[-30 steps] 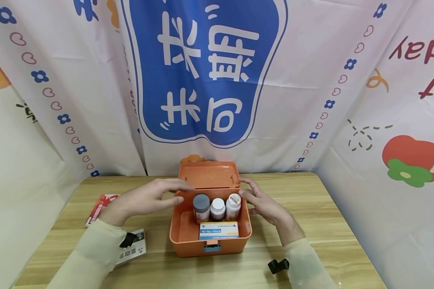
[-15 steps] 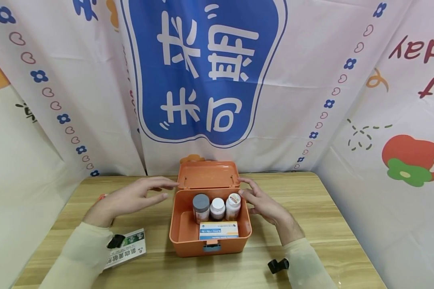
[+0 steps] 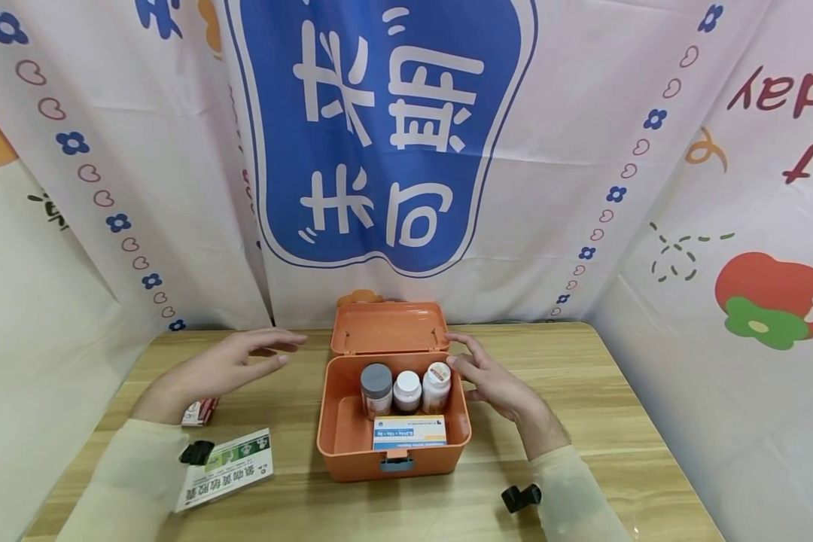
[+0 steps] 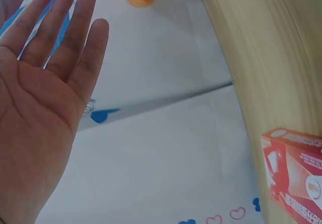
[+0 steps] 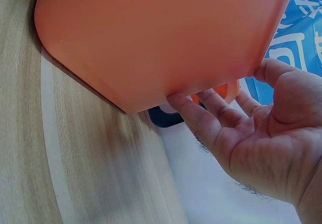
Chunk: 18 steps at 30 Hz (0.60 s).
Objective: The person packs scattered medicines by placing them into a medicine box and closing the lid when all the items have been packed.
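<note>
An orange storage box (image 3: 345, 465) sits on the table with its lid (image 3: 389, 329) tipped back. Inside stand a grey-capped bottle (image 3: 377, 384), a small white bottle (image 3: 407, 393) and a taller white bottle (image 3: 436, 388). In front of them, also inside, lies a blue-and-white medicine carton (image 3: 409, 434). My right hand (image 3: 497, 388) grips the box's right rear corner, thumb at the rim and fingers against the rear side in the right wrist view. My left hand (image 3: 223, 369) is in the air left of the box, fingers extended, holding nothing; the left wrist view shows its bare palm (image 4: 35, 103).
A white-and-green medicine carton (image 3: 233, 468) lies left of the box, near my left sleeve. Behind it is a red carton (image 4: 297, 176), partly hidden by my left forearm in the head view. A printed curtain (image 3: 515, 248) hangs behind the wooden table (image 3: 549, 361).
My left hand has moved left, away from the box's left rear corner, and more of the white-and-green carton shows. The right hand stays at the box, which has not visibly moved.
</note>
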Tool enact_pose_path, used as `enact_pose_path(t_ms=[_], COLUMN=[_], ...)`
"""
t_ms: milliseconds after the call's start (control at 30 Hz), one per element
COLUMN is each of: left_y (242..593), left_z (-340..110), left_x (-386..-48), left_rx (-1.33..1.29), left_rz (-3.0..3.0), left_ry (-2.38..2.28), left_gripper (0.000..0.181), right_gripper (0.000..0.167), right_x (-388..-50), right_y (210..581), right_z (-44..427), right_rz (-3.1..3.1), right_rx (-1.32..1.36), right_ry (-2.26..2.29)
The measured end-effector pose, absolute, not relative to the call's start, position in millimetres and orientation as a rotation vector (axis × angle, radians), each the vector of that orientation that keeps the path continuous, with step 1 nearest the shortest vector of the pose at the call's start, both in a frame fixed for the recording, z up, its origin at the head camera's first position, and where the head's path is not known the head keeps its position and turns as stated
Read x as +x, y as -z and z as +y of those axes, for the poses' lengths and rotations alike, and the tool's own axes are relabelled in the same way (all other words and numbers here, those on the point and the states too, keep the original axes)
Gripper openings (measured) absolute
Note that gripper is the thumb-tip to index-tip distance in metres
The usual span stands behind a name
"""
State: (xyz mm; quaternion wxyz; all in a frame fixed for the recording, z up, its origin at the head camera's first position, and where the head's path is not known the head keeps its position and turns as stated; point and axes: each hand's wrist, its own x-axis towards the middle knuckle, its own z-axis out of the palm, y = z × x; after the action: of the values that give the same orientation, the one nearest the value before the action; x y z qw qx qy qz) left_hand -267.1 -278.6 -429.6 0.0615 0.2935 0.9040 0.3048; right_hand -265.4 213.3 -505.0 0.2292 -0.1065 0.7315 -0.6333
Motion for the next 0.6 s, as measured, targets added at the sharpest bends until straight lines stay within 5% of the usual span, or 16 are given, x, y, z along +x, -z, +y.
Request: enact_pose_path(t_ms=[600], left_y=[448], left_z=[-318], left_x=[-275], left_rx=[0.787], left_rz=[2.814], left_ry=[-0.896], left_gripper=[0.044], right_gripper=[0.066], right_x=[-266], right_y=[505], right_z=[214], right_rz=[2.010], right_rx=[-0.315], right_ry=[1.747])
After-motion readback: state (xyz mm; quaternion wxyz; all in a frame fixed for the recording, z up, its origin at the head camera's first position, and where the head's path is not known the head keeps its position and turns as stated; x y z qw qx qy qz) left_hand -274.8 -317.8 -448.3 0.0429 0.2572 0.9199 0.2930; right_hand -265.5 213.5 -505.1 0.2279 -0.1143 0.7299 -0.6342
